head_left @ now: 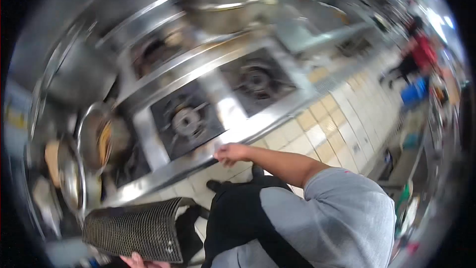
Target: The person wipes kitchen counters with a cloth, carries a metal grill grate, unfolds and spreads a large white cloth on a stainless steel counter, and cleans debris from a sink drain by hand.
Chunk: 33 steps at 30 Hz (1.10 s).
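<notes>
My left hand (141, 260) is at the bottom left, its fingers closed on the lower edge of a dark, bent mat (131, 228) with a grid of small holes. The mat hangs to the left of my black apron (243, 221). Out in front of me, my right hand (230, 154) has its fingers curled, and I see nothing in it. It appears just over the front edge of the steel stove (203, 151); whether it touches the metal, I cannot tell.
Two burners (187, 120) face me, and large pots (218, 15) stand behind them. Left of these is a wok-like pan (106, 141) with something brown inside. A tiled floor (327, 129) runs to the right, where a person in red (422, 52) is near a blue bin (414, 91).
</notes>
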Available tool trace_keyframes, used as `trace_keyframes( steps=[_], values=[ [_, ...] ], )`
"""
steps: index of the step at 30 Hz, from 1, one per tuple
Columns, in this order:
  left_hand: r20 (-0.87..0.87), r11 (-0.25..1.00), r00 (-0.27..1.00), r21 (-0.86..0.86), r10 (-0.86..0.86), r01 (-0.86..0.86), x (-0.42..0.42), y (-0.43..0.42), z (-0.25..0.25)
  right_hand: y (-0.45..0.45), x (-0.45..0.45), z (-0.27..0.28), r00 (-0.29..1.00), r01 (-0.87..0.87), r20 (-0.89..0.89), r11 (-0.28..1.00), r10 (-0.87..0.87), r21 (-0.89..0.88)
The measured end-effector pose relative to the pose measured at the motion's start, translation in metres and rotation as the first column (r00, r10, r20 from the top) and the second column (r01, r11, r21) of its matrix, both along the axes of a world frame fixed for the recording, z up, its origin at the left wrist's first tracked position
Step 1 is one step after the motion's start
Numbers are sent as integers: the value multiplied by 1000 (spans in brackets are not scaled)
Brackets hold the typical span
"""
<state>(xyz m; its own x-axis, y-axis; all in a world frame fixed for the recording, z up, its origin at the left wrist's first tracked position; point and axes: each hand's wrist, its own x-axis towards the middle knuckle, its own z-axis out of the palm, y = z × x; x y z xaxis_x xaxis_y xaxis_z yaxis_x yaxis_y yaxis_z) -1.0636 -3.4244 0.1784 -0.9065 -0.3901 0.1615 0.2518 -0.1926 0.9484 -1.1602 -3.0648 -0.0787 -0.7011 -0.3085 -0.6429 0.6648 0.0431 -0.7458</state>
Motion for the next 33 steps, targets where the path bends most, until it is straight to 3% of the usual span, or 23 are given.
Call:
trace_keyframes(
  steps=[1, 3, 4, 6, 8, 10, 11, 12, 14, 15, 17, 18, 20, 22, 23, 24, 26, 28, 29, 30, 31, 33],
  values=[
    [-13, 994, 994, 18, -106, 106, -8, 5, -13, 33, 34, 1, 994, 113, -11, 993, -112, 24],
    [-347, 927, 903, -353, -254, 125, -36, 19, -46, 100, 90, 5, 954, 298, 17, 953, -299, 53],
    [-224, 914, 900, -250, -375, 319, -35, 87, -5, 128, 119, 10, 915, 402, 22, 914, -403, 56],
    [-131, 787, 787, 66, -603, 614, -50, 158, 9, 177, 169, 28, 812, 584, -46, 810, -582, 54],
    [-78, 635, 635, 33, -769, 772, -76, 195, -4, 204, 218, 50, 692, 721, -102, 692, -715, 43],
    [30, 483, 483, -15, -875, 876, -94, 237, -19, 221, 251, 72, 505, 847, -75, 510, -860, -148],
    [63, 444, 443, -10, -894, 896, -98, 261, -25, 228, 270, 81, 493, 824, -69, 490, -868, -284],
    [86, 406, 405, -6, -910, 914, -100, 284, -31, 231, 286, 88, 458, 842, -83, 461, -885, -280],
    [139, 337, 333, 2, -932, 942, -102, 325, -41, 223, 309, 96, 426, 577, -165, 407, -890, -708],
    [165, 305, 301, 4, -939, 952, -100, 345, -47, 221, 317, 101, 393, 588, -170, 389, -904, -709],
    [232, 254, 241, 30, -942, 967, -97, 385, -63, 223, 328, 116, 303, 296, -267, 357, -915, -886],
    [268, 239, 220, 42, -938, 970, -95, 404, -72, 226, 336, 127, 279, 311, -275, 357, -920, -881],
    [375, 220, 181, 64, -909, 973, -92, 441, -93, 234, 348, 141, 184, 463, -174, 241, -968, -853],
    [509, 227, 162, 67, -845, 972, -90, 479, -119, 260, 359, 129, 187, 463, -80, 159, -979, -872],
    [560, 216, 130, 90, -819, 972, -80, 503, -121, 273, 364, 129, 156, 549, -3, 89, -988, -831],
    [567, 197, 78, 151, -820, 969, -71, 527, -121, 285, 367, 129, 119, 626, 77, 15, -990, -780],
    [352, 62, -176, 570, -919, 819, -35, 581, -111, 314, 373, 121, 47, 650, 130, -68, -990, -757],
    [433, -7, -309, 573, -847, 820, -43, 639, -146, 344, 380, 99, -96, 615, 225, -236, -970, -752],
    [446, -31, -383, 619, -809, 785, -30, 671, -140, 356, 381, 118, -223, 578, 217, -308, -950, -755],
    [478, -33, -413, 623, -775, 782, -23, 702, -143, 369, 386, 126, -238, 572, 210, -312, -948, -759],
    [506, -38, -444, 627, -739, 778, -13, 734, -143, 381, 396, 132, -351, 557, 193, -370, -916, -743],
    [492, -213, -584, 618, -645, 757, 7, 797, -146, 397, 425, 133, -511, 501, 180, -462, -840, -732]
  ],
)
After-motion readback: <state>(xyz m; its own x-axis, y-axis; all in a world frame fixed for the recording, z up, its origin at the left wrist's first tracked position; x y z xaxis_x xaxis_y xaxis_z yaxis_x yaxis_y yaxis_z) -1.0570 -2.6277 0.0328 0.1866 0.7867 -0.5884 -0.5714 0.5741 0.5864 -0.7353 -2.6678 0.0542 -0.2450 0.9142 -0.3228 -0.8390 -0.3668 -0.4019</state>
